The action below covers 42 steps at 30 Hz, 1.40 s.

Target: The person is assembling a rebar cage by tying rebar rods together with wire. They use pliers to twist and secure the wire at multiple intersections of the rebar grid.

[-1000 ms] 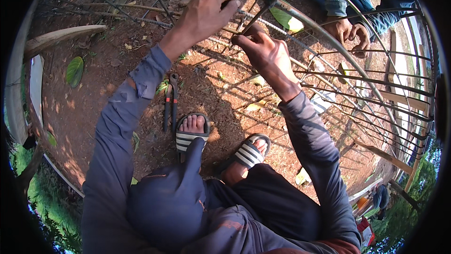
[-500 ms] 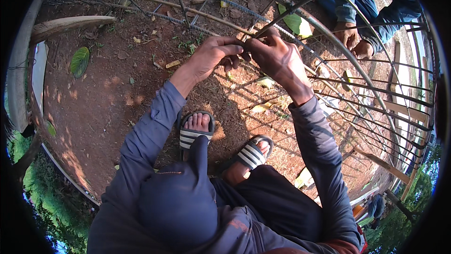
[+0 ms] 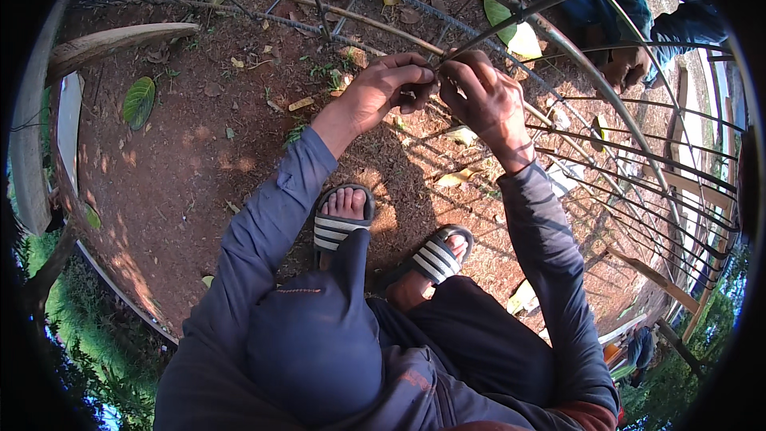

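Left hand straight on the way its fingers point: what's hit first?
Likely the right hand, just beyond the left hand; depth is unclear, so can't tell whether they touch.

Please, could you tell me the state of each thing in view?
Metal bars: crossing in an open lattice
Left hand: curled, grip unclear
Right hand: curled, at the bars, grip unclear
Sandals: both worn
Sleeves: pulled down
Large leaf at left: lying on the ground
Co-worker's hand: bent
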### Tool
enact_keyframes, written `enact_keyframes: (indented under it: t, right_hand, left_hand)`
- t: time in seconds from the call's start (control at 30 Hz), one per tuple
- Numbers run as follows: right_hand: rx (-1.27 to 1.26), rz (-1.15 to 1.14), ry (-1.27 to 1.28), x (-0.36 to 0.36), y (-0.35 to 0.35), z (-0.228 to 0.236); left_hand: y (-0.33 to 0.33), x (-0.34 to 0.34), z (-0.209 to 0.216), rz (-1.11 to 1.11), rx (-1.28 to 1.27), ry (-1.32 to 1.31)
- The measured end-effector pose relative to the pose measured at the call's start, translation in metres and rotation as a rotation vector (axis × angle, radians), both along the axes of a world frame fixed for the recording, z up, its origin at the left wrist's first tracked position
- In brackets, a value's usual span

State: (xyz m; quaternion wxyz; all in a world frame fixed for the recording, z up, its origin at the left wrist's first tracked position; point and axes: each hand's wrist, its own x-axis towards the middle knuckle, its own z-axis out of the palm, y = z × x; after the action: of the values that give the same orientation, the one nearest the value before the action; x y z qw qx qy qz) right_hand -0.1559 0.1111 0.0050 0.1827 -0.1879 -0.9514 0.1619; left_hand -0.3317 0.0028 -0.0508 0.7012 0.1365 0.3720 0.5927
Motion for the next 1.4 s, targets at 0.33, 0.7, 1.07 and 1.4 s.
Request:
enact_keyframes:
  t: [0.33, 0.7, 1.07, 1.4]
  right_hand:
    - [0.012, -0.232, 0.221, -0.009, -0.019, -0.019]
    - [0.275, -0.277, 0.140, -0.010, -0.027, 0.008]
    - [0.120, -0.402, 0.082, 0.000, -0.033, 0.000]
    - [-0.321, -0.565, 0.121, -0.006, -0.060, -0.019]
  left_hand:
    - [0.003, -0.004, 0.007, -0.103, 0.015, 0.080]
    - [0.004, 0.005, 0.006, 0.000, -0.043, 0.051]
    - [0.008, 0.007, 0.032, 0.092, -0.170, 0.230]
    - [0.009, 0.028, 0.072, 0.198, -0.220, 0.640]
